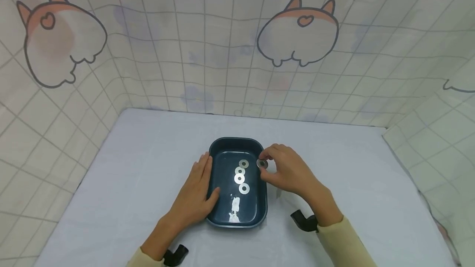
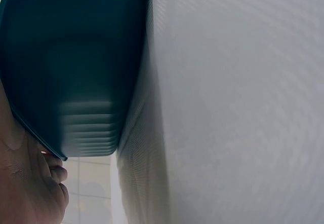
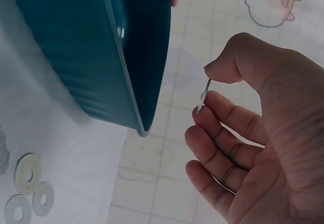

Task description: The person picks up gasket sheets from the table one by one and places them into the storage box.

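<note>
Blue tray (image 1: 225,172) steadied by the straight-fingered left hand (image 1: 194,190), the right hand (image 1: 287,171) pinches a metal washer (image 1: 259,164), apparently mid-transfer, and should next clear the rim (image 1: 237,226).

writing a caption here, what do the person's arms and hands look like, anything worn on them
The left sleeve and right sleeve are plain pale yellow. A black bent piece sits by the left wrist, a similar black piece by the right. The left hand and right hand wear no gloves.
</note>
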A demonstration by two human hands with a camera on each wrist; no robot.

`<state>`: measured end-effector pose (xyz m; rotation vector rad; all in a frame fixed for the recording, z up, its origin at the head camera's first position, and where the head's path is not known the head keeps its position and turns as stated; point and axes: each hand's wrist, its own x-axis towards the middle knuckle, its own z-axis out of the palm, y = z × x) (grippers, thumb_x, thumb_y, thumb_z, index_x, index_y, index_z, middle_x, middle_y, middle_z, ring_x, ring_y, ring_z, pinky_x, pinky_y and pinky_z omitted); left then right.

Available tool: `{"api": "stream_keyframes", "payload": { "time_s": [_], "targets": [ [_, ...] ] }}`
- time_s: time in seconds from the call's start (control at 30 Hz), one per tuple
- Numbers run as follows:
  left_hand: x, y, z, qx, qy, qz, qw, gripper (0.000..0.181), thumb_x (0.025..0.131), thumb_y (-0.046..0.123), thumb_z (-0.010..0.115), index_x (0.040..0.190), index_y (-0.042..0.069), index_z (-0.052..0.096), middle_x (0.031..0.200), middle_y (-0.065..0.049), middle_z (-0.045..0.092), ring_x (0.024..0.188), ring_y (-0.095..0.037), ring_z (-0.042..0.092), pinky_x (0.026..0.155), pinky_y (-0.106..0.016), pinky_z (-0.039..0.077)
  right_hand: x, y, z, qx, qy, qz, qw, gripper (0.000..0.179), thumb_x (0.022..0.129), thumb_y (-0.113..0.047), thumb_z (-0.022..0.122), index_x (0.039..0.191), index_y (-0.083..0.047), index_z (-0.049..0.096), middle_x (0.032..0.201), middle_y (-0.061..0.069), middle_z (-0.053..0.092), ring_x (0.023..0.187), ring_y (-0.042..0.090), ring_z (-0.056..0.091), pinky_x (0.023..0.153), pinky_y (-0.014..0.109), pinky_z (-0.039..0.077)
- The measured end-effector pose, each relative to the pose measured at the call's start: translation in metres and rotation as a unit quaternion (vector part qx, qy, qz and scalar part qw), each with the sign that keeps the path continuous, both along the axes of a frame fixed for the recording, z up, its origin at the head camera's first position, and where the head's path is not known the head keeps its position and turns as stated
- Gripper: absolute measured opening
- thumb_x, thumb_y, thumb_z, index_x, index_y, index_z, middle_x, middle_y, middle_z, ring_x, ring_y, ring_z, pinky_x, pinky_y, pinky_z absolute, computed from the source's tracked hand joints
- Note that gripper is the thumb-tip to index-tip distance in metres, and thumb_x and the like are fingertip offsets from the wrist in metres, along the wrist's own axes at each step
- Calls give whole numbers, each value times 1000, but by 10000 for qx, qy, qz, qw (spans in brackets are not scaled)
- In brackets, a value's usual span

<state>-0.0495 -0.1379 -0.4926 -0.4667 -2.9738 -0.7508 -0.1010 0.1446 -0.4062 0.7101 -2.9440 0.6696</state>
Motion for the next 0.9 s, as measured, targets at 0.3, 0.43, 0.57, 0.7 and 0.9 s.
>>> {"api": "stream_keyframes", "payload": {
  "time_s": [0.3, 0.43, 0.57, 0.7, 0.9],
  "targets": [
    [0, 0, 2, -26, 32, 0, 10000, 91, 101, 35, 62, 171, 7, 12, 181, -10, 11, 169, -26, 13, 136, -51, 22, -4, -11, 6, 94, 92, 169, 9998, 26, 88, -22, 79, 110, -10, 76, 104, 1, 75, 98, 18, 68, 90, 37, 63],
    [0, 0, 3, 20, 44, -35, 10000, 90, 101, 34, 62, 170, 6, 13, 181, -10, 10, 169, -26, 13, 136, -51, 21, -5, -13, 7, 134, 102, 210, 9996, 25, 87, -21, 79, 110, -10, 76, 102, 1, 74, 97, 18, 67, 90, 37, 62],
    [-1, -1, 3, 21, 81, -73, 9999, 89, 101, 34, 62, 170, 5, 13, 181, -10, 11, 169, -27, 13, 137, -48, 18, -7, -14, 8, 188, 132, 315, 9992, 24, 86, -20, 80, 108, -11, 76, 101, 0, 74, 95, 16, 66, 89, 35, 62],
    [-1, -2, 2, 47, 76, -31, 10000, 89, 101, 34, 61, 170, 6, 12, 181, -11, 11, 169, -26, 13, 139, -35, 5, -9, -17, 12, 225, 228, 504, 9982, 24, 86, -20, 79, 108, -10, 76, 101, 0, 75, 95, 16, 67, 90, 36, 62],
    [1, -1, 2, 127, 59, -28, 9999, 89, 101, 33, 62, 170, 5, 13, 180, -11, 12, 169, -27, 13, 138, -32, 2, -12, -22, 20, 351, 221, 711, 9966, 26, 87, -21, 78, 109, -9, 76, 104, 2, 75, 98, 17, 67, 93, 36, 62]
  ]
}}
